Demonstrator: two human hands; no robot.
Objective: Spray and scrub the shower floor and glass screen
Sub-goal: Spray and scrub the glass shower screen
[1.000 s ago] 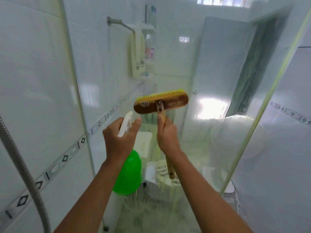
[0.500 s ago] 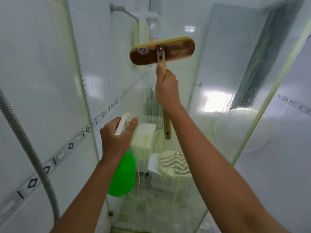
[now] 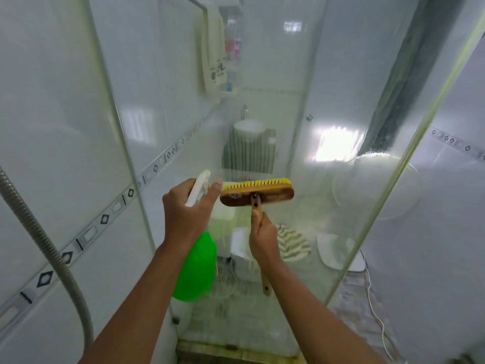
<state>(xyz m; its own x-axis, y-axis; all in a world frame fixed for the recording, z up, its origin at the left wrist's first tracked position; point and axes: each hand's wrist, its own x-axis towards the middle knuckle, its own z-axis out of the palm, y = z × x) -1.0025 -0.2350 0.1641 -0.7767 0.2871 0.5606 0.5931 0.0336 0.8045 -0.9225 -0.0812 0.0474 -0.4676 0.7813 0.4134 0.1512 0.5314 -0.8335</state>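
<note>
Against the glass screen: brush and spray bottle held up.
My right hand grips the brush handle, bristles on the streaked glass; my left hand grips the green bottle's white trigger head, contents not visible.

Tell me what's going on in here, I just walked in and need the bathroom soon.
A person is cleaning the glass screen from inside the shower. The right hand grips the handle of a wooden brush, its yellow bristles facing the glass. The left hand holds a green spray bottle by its white trigger head. Yellowish cleaner streaks run down the glass.
</note>
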